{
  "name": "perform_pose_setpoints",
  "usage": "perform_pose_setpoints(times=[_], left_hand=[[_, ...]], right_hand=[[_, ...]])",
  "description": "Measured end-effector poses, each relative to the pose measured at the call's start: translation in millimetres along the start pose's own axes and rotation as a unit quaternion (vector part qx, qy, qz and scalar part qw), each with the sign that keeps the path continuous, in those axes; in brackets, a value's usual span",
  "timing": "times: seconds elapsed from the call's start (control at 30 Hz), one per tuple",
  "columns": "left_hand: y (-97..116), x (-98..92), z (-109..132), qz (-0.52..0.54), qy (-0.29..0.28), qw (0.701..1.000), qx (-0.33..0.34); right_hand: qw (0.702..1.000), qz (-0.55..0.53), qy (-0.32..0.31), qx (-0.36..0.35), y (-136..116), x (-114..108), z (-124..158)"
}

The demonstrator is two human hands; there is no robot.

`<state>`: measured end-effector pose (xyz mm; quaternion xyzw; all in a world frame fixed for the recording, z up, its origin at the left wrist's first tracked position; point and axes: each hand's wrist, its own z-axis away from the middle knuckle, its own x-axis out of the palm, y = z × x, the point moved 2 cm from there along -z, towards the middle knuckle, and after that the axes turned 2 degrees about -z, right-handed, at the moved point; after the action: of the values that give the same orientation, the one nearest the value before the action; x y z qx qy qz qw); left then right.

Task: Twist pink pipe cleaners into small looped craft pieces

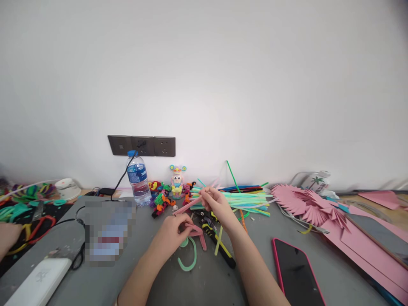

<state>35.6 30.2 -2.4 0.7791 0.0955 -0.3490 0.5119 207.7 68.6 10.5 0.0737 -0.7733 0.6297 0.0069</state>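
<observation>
A pink pipe cleaner (188,207) runs slantwise between my two hands. My left hand (174,233) is closed on its bent lower part, and a folded end (203,241) hangs out beside the fingers. Higher up and to the right, my right hand (218,206) pinches the other end between thumb and fingertips. A pale green pipe cleaner (193,259), curled like a hook, shows just below my left hand. Under my right wrist lie pliers (219,246) with black and yellow handles, next to a short yellow-green strip (218,241).
Behind my hands lie a bundle of pipe cleaners (245,198), a small figurine (177,182) and a water bottle (137,178). A pink-edged phone (296,272) and folded pink paper (366,259) are rightward. At left are a white power bank (44,280), black cable and another person's hand (9,238).
</observation>
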Motion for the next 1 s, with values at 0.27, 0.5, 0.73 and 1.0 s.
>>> perform_pose_setpoints(times=[0.27, 0.5, 0.73, 1.0], left_hand=[[-2.7, 0.6, 2.4, -0.039, -0.019, 0.999, -0.007], [0.2, 0.6, 3.6, -0.059, -0.059, 0.995, -0.049], [1.7, -2.3, 0.3, -0.012, -0.038, 0.999, -0.037], [5.9, -5.5, 5.1, -0.010, -0.058, 0.997, -0.047]], right_hand=[[0.979, 0.182, -0.076, 0.044, 8.4, 12.1, 8.4], [0.982, 0.174, -0.069, 0.042, 17.6, 11.6, 6.6], [0.989, 0.146, -0.019, 0.001, 11.4, 7.1, 2.1], [0.996, 0.094, 0.009, 0.006, 7.5, 2.8, 1.5]])
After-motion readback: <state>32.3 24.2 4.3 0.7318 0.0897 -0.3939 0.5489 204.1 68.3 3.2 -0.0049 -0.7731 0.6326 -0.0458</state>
